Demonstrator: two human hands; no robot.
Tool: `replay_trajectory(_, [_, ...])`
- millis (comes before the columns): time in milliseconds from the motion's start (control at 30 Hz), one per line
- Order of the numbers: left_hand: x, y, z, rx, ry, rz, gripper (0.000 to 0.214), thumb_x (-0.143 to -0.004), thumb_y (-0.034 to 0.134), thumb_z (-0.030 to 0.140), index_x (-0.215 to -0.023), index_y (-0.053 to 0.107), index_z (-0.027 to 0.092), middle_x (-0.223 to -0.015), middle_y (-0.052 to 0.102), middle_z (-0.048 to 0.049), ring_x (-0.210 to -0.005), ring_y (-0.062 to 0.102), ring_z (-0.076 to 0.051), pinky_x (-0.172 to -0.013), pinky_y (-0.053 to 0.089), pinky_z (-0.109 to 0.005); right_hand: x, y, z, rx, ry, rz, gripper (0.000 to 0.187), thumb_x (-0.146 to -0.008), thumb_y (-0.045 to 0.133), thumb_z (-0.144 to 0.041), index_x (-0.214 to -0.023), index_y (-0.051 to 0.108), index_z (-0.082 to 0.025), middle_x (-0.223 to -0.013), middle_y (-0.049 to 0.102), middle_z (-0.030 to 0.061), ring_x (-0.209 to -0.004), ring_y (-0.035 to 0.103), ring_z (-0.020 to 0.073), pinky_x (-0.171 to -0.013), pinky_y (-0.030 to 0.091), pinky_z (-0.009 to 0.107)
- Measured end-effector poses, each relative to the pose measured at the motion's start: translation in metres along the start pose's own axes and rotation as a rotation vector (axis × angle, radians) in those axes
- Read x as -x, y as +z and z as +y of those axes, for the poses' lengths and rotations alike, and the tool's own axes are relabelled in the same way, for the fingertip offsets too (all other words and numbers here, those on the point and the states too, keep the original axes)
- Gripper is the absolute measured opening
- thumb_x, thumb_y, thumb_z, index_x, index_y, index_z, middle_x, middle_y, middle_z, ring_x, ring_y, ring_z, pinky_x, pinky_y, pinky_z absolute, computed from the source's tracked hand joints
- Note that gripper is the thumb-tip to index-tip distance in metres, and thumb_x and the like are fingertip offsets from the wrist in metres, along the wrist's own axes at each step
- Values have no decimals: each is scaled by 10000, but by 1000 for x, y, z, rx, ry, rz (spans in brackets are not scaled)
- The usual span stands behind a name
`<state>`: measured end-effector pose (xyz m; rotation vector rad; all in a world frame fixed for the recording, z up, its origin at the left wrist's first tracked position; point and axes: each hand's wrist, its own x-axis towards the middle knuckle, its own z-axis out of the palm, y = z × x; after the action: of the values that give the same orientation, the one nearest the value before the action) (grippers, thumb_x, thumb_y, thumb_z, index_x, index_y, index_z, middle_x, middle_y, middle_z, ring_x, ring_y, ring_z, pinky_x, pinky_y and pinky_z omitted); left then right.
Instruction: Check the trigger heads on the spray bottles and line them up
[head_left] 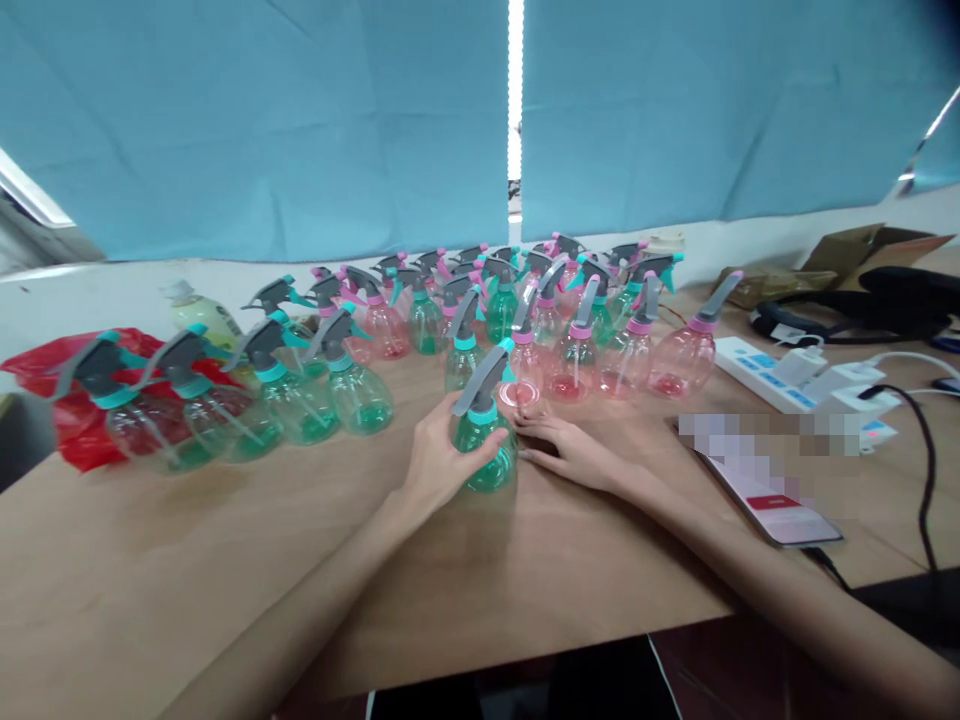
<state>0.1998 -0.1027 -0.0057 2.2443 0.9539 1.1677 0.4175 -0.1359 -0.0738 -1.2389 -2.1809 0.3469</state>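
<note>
My left hand (439,455) is wrapped around a green spray bottle (487,465) with a turquoise collar and grey trigger head, upright on the table. Close on its right rests my right hand (566,450), palm down, with fingers stretched toward the bottle; it holds nothing that I can see. Just beyond the fingertips stands a pink spray bottle (527,358). Behind the held bottle is another green spray bottle (460,368), partly hidden. To the right stand several pink spray bottles, one of them at the end of the row (681,362).
Several green spray bottles (364,400) line the left, beside a red plastic bag (82,440). More bottles crowd the back by the wall. On the right lie a phone (780,505), a power strip (765,375) with cables, black headgear (862,305) and a cardboard box (847,255).
</note>
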Motion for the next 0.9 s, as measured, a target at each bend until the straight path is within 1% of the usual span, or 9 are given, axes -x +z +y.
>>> replay_trajectory(100, [7, -6, -2, -87, 1, 12, 349, -758, 696, 355, -1042, 614, 170, -1044, 710, -89, -987, 658, -265, -895, 502, -414, -4, -6, -11, 19, 40, -26, 292, -931, 529, -308, -1196, 617, -221, -1237, 647, 91, -1136, 602, 251, -960, 481, 449])
replay_trajectory(200, [13, -16, -4, -145, -48, 5, 328, -777, 687, 379, -1030, 629, 179, -1041, 709, -86, -998, 649, -278, -892, 493, -429, -10, -10, -20, 35, 127, 6, 249, -928, 531, -306, -1130, 644, -212, -1127, 689, 91, -1011, 654, 248, -869, 523, 431])
replay_trajectory(267, [16, -26, -7, -181, -77, 9, 311, -797, 670, 404, -1019, 640, 188, -1021, 708, -78, -983, 649, -276, -876, 491, -419, -15, -13, -25, 27, 172, 53, 275, -918, 544, -317, -1155, 632, -211, -1113, 692, 92, -960, 670, 244, -820, 542, 411])
replay_trajectory(367, [19, -42, -16, -230, -112, 70, 314, -818, 645, 432, -1024, 645, 195, -986, 697, -72, -963, 647, -271, -860, 487, -399, -28, -16, -33, 14, 189, 116, 330, -900, 568, -331, -1212, 605, -230, -1131, 689, 84, -960, 677, 246, -806, 551, 399])
replay_trajectory(500, [11, -55, -30, -267, -161, 143, 343, -821, 633, 451, -1036, 657, 185, -987, 665, -82, -935, 641, -263, -840, 489, -382, -52, -18, -45, 12, 207, 221, 367, -894, 581, -337, -1238, 587, -209, -1120, 688, 99, -955, 681, 245, -827, 542, 395])
replay_trajectory(600, [-4, -58, -37, -266, -165, 113, 360, -827, 621, 442, -1059, 652, 170, -1011, 659, -94, -931, 638, -265, -835, 489, -390, -71, -15, -51, 34, 273, 290, 442, -878, 605, -352, -1273, 556, -160, -1089, 695, 126, -874, 695, 245, -841, 533, 423])
replay_trajectory(667, [-14, -57, -41, -265, -150, 84, 346, -828, 618, 429, -1049, 649, 163, -1011, 668, -100, -952, 633, -275, -850, 486, -402, -81, -12, -52, 72, 303, 342, 469, -868, 615, -366, -1280, 548, -152, -1125, 686, 139, -911, 691, 266, -879, 512, 455])
replay_trajectory(767, [-23, -57, -48, -253, -141, 84, 384, -836, 614, 405, -1134, 608, 162, -1053, 677, -110, -994, 633, -282, -871, 484, -410, -92, -9, -53, 101, 309, 411, 467, -862, 619, -355, -1268, 556, -134, -1247, 637, 160, -1100, 626, 306, -946, 472, 474])
replay_trajectory(900, [-29, -55, -60, -237, -131, 93, 453, -849, 602, 403, -1231, 543, 166, -1057, 683, -110, -982, 647, -278, -865, 492, -413, -102, -6, -52, 63, 345, 439, 520, -855, 621, -356, -1296, 527, -96, -1316, 588, 185, -1203, 562, 319, -968, 464, 465])
